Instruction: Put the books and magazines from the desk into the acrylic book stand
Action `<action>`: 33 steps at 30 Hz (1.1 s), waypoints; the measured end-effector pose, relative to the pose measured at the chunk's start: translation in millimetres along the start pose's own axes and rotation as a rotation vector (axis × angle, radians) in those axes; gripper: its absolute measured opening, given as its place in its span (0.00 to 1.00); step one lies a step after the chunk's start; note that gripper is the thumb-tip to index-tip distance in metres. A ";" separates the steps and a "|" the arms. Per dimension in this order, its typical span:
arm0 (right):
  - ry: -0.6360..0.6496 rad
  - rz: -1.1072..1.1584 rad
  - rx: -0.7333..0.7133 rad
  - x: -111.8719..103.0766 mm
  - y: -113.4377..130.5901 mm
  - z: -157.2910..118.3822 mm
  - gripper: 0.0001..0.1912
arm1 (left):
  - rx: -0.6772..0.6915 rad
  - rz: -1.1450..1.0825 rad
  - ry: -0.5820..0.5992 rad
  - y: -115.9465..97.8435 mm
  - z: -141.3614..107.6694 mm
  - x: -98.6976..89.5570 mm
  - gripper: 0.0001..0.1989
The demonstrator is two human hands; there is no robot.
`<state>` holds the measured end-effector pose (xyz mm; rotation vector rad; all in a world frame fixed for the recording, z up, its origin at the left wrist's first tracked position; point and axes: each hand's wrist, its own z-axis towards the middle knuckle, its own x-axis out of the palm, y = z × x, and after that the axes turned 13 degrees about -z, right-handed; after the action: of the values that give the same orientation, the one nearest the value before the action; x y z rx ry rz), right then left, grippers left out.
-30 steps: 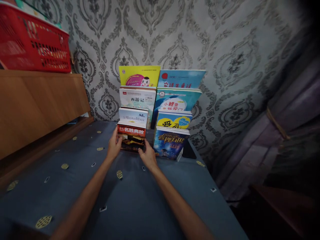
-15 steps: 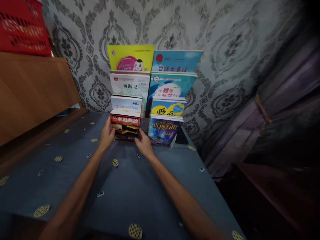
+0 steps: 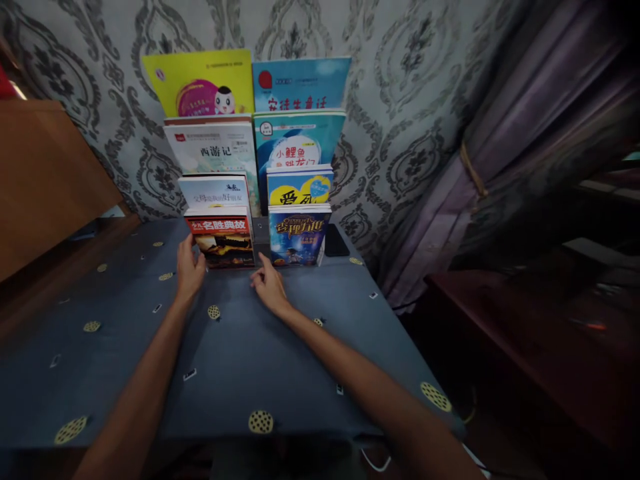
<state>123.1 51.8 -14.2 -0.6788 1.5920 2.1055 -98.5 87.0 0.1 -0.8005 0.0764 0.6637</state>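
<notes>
Two columns of books stand upright in stepped rows against the wall. At the front left is a red and dark book [image 3: 223, 243] with white lettering. My left hand [image 3: 191, 270] is at its lower left edge, thumb and fingers apart; whether it touches the cover I cannot tell. Just off its lower right corner is my right hand [image 3: 269, 285], empty, the index finger stretched and the others loosely bent. The front right book is a blue one [image 3: 297, 239]. Behind the red book stands a pale blue-white book [image 3: 215, 192].
Further back are a white book [image 3: 215, 147], a teal book [image 3: 300, 130], a yellow book [image 3: 200, 73] and a blue book [image 3: 300, 73]. A black phone-like slab [image 3: 336, 241] lies at the right. The patterned cloth [image 3: 230, 373] covers the table. A wooden cabinet [image 3: 55, 173] borders the left.
My right hand has let go of the red book's right side and drawn away from it. My left hand has loosened at the left edge. The view has shifted right.
</notes>
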 end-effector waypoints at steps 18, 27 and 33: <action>-0.056 0.047 -0.170 34.5 -22.0 0.4 0.33 | -0.046 -0.020 -0.062 18.5 -11.3 5.2 0.30; 0.073 -0.010 -0.250 29.8 -24.6 -4.4 0.16 | -0.279 0.141 -0.010 55.3 -25.5 10.7 0.18; 0.074 0.079 -0.226 29.5 -23.1 -3.7 0.15 | -0.311 0.128 0.001 59.7 -26.4 15.8 0.18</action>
<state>113.8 55.3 -50.5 -0.7874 1.4533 2.3684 -115.7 107.3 -61.6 -1.1022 0.0252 0.8076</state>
